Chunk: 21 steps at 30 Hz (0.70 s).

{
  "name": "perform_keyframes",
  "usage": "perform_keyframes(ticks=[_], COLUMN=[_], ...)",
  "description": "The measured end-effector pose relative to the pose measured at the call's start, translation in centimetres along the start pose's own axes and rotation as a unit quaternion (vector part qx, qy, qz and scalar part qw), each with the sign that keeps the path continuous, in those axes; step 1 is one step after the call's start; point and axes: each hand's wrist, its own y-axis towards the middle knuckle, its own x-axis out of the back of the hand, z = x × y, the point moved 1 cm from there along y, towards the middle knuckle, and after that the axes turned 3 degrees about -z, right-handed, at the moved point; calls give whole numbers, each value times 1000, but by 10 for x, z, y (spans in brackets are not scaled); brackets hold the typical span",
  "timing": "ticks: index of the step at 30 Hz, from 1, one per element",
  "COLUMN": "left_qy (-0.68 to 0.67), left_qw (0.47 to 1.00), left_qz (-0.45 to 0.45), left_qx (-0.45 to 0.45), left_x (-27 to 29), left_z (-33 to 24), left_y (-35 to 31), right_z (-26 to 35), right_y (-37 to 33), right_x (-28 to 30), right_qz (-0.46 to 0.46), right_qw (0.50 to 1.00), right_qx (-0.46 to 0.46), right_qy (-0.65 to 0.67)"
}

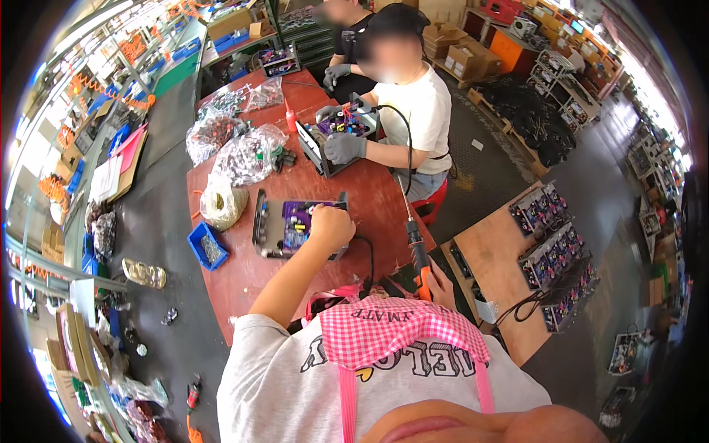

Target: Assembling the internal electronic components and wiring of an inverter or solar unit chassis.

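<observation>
A dark metal chassis (260, 230) holding a purple circuit board (297, 226) lies on the red table in front of me. My left hand (333, 227) is curled over the right part of that board; whatever its fingers pinch is hidden beneath them. At the table's right edge, my right hand (442, 286) grips an orange and black electric screwdriver (419, 255). Its long thin bit points up and away, apart from the chassis. A black cable (369, 258) runs from the chassis side toward me.
Left of the chassis are a blue bin of small screws (213, 248) and a white bag (224, 204). Beyond lie clear bags of parts (249, 153) and a red bottle (290, 117). Across the table, a gloved co-worker (417, 111) handles another chassis (317, 151). Circuit boards (550, 258) stand on a wooden board at right.
</observation>
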Motion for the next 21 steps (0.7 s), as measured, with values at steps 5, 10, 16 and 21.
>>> perform_keyframes(ticks=[5, 10, 16, 21], left_qy=[82, -63, -42, 56], left_qw=[984, 993, 982, 976], left_qz=[133, 84, 151, 206], left_qx=[-87, -54, -106, -50], left_x=[-5, 9, 30, 44], left_z=[19, 59, 73, 120], left_y=[-4, -24, -69, -135], right_z=[-15, -1, 4, -1], right_y=[18, 24, 27, 25], right_x=[28, 26, 21, 24], right_qz=[49, 62, 101, 114], right_qw=[999, 998, 995, 993], right_qx=[-1, -13, -8, 11], right_qy=[2, -5, -13, -19])
